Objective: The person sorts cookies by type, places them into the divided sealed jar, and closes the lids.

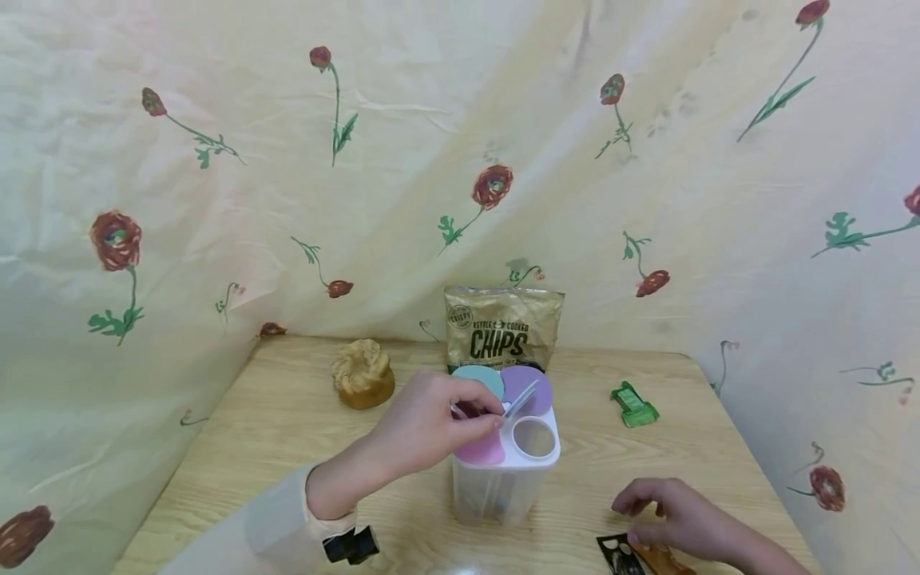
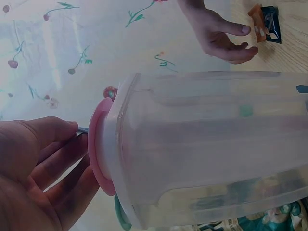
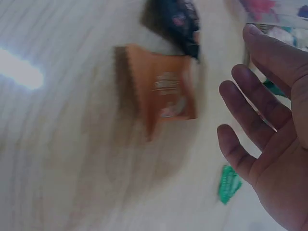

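A clear plastic container (image 1: 499, 487) with a white top stands mid-table. Teal (image 1: 480, 378), purple (image 1: 528, 387) and pink lids (image 1: 480, 451) cover three of its openings; the front-right round opening (image 1: 534, 438) is uncovered. Above the top, my left hand (image 1: 438, 415) pinches a thin pale blue-grey lid (image 1: 522, 398), tilted nearly edge-on, between thumb and fingers. My right hand (image 1: 672, 515), fingers loosely bent, hovers over an orange wrapped packet (image 3: 166, 89) and a black packet (image 3: 178, 24). In the right wrist view nothing lies in its palm.
A gold chips bag (image 1: 503, 323) stands right behind the container. At the back left sits a ridged brown bun (image 1: 362, 374). A green wrapped packet (image 1: 634, 404) lies to the right. Flower-patterned cloth (image 1: 402, 200) hangs around the table.
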`<state>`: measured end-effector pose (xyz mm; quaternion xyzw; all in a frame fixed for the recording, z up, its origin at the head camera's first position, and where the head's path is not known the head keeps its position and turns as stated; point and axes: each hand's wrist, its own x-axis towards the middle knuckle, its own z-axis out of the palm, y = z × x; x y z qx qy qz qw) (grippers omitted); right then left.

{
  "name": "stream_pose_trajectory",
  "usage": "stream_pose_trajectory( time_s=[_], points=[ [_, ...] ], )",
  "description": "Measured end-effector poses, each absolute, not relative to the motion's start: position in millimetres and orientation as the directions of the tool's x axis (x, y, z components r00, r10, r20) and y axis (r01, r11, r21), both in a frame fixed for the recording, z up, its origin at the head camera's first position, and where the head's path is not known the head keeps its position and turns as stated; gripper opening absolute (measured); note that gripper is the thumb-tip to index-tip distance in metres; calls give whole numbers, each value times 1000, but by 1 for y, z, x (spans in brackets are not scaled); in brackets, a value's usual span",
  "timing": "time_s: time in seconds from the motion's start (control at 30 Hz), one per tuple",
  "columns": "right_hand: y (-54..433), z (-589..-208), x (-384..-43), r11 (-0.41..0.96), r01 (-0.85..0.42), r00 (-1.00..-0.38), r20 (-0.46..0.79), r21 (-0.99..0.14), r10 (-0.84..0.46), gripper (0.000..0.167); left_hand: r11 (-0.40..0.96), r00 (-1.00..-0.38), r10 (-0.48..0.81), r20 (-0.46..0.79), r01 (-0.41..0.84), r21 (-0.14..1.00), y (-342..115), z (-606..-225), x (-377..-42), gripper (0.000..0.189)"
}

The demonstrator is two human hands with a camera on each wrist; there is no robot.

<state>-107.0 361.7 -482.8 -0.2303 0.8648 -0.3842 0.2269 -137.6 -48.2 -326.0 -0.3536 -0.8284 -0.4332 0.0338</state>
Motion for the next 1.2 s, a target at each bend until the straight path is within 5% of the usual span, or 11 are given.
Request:
stream_pose_trajectory(
  time_s=[1.03, 1.2],
  points=[
    [361, -508, -107, 581, -75, -752, -337, -810, -567, 23, 374, -757, 550, 352, 601, 706, -47, -328, -137, 5],
    [359, -509, -108, 568, -169, -746, -273, -805, -608, 13, 376, -759, 549, 350, 598, 708, -46, -328, -137, 5]
  ],
)
